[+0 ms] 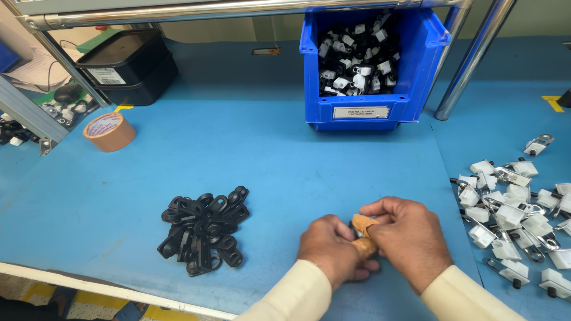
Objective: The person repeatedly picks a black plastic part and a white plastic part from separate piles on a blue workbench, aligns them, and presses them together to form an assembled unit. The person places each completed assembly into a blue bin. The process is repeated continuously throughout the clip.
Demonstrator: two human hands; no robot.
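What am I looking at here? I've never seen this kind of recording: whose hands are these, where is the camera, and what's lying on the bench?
No machine here: a person works with bare hands, filmed by one camera on their head, looking down. The left hand and right hand meet over a blue bench, pinching a small part that is mostly hidden; some fingers wear tan tape. Left lies a pile of black plastic pieces, right a pile of white-and-metal parts. Behind stand a blue bin of mixed parts, a tape roll and black trays.
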